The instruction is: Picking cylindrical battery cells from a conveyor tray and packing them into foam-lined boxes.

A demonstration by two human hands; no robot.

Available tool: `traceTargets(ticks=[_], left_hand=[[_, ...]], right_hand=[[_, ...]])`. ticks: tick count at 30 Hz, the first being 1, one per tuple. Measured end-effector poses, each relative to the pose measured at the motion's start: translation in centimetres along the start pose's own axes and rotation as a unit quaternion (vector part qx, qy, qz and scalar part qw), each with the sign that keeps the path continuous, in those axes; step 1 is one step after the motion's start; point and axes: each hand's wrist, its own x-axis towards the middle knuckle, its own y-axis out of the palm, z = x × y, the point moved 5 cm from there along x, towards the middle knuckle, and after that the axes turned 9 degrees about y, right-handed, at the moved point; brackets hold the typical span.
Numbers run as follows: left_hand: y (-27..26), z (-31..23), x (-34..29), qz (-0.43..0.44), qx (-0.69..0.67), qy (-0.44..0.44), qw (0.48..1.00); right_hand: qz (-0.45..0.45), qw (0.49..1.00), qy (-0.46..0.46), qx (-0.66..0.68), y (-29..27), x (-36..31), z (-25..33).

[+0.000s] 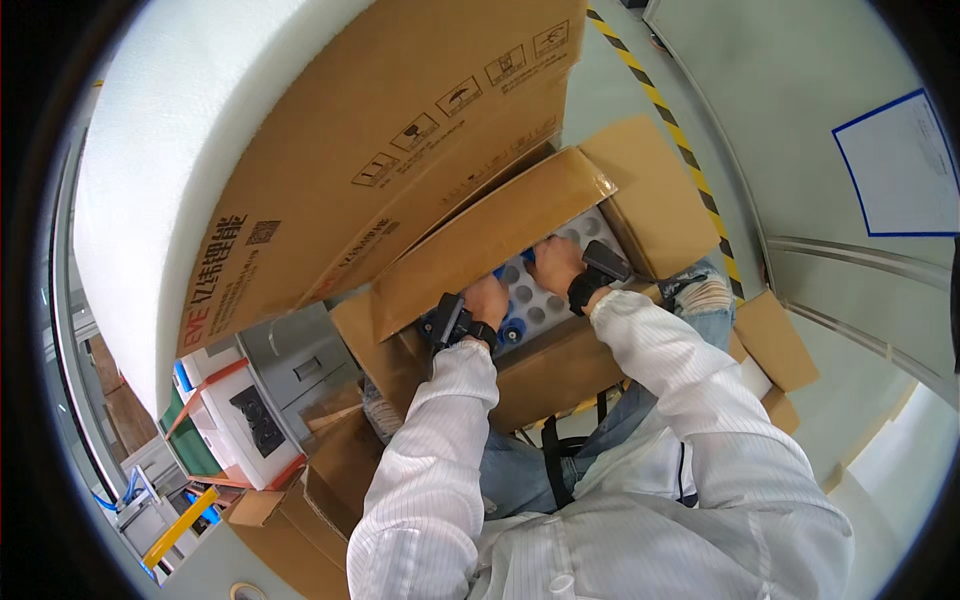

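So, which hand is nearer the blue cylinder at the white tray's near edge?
Left. The left hand is close beside the blue cylinder, to its upper left in the picture; the right hand is farther off, to its upper right.

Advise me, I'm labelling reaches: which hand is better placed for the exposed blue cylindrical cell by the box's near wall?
Probably the left hand, beside that blue cylindrical cell; the right hand is farther along the white tray.
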Motion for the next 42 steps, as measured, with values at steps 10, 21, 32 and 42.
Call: traceTargets(ticks=[10, 21, 32, 42], left_hand=[[2.9, 2.1, 2.4, 0.005, -0.092, -0.035, 0.995], [-22.0, -9.1, -5.0, 0.433, -0.076, 0.184, 0.879], [-56.2, 25.3, -6.2, -0.024, -0.141, -0.195, 0.970], [-47.5, 48.2, 10.4, -0.123, 0.055, -0.181, 0.974]], right_hand=[[-0.112, 0.985, -0.129, -0.018, -1.0, 1.6, 3.1], [0.031, 0.981, -0.149, -0.117, 3.9, -1.0, 1.8], [-0.046, 0.972, -0.208, 0.102, 0.8, -6.5, 2.5], [0.250, 0.821, -0.053, 0.511, -5.6, -13.3, 9.9]])
